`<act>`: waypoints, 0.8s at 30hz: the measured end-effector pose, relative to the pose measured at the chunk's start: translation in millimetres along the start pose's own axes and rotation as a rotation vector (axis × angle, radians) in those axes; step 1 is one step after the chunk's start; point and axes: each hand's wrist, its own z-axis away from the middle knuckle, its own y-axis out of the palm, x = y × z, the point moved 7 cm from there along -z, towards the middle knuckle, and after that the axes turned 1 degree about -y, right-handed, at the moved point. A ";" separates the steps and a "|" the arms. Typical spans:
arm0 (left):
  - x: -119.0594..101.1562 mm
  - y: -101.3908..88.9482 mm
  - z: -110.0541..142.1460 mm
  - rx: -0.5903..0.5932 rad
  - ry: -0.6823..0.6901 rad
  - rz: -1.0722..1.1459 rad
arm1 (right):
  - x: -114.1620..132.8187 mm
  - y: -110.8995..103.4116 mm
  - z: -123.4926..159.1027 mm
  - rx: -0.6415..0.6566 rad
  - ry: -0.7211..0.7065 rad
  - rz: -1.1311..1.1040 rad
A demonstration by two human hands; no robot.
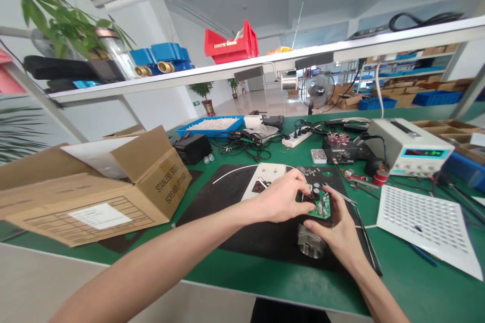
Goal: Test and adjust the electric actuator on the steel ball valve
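A green circuit board [323,208] with upright round components faces up, above a shiny hexagonal metal fitting [311,243] on the black mat [242,234]. Whether the board is joined to the fitting is hidden. My left hand [283,197] reaches over the board's left side, thumb and fingers closed around a small black part [311,198] there. From the right, my right hand [341,232] grips the board's assembly, thumb at the near edge and fingers at the far right edge. Just left of the board lies a pale metal plate [259,176], partly covered by my left hand.
An open cardboard box [151,197] stands at left. Tweezers [369,245] and a wrench [344,198] lie right of my hands, near a white perforated sheet [424,227]. A power supply [409,149] and tangled black cables [246,144] are farther back, under a shelf [265,63].
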 end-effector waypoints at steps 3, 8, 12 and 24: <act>1.3 1.2 0.2 -0.001 0.000 0.027 | 3.1 0.5 0.1 -0.015 0.007 -0.017; 1.2 2.2 -0.6 0.006 0.010 0.046 | 7.5 -0.2 -0.2 -0.012 0.019 -0.002; 1.4 1.8 -2.9 0.002 0.018 0.026 | 7.7 -2.0 -0.7 -0.016 0.009 0.014; 9.9 -20.6 -2.3 0.155 0.079 0.137 | 4.6 -3.2 -1.1 -0.011 0.021 0.034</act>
